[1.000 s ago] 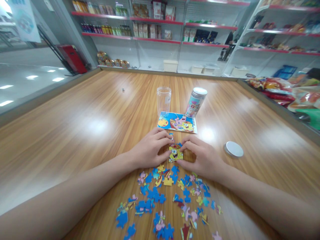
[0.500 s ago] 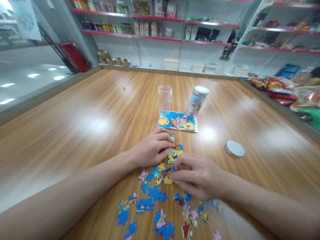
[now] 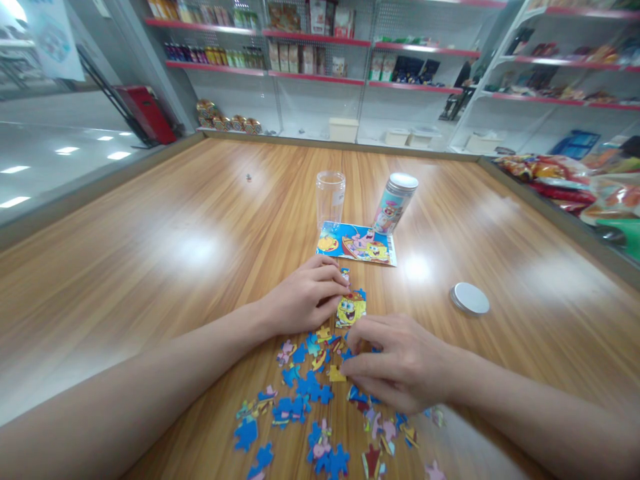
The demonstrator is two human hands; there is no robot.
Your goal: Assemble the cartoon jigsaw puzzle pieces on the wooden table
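My left hand [image 3: 303, 299] rests on the wooden table [image 3: 165, 253], its fingertips curled against the left edge of a small joined cluster of puzzle pieces [image 3: 351, 308] showing a yellow cartoon face. My right hand [image 3: 400, 363] lies lower, fingers bent down over the loose puzzle pieces [image 3: 310, 393]; its fingertips touch pieces near a yellow one [image 3: 336, 375]. What the right fingers hold is hidden. Beyond the cluster lies the picture card [image 3: 356, 243].
A clear empty jar [image 3: 330, 198] and a printed can with a silver lid [image 3: 395, 202] stand behind the card. A round metal lid [image 3: 469, 298] lies to the right. Snack bags [image 3: 575, 180] line the right edge. Store shelves [image 3: 310, 73] stand behind.
My right hand left the joined cluster and moved down toward me onto the loose pieces. The left hand stayed at the cluster.
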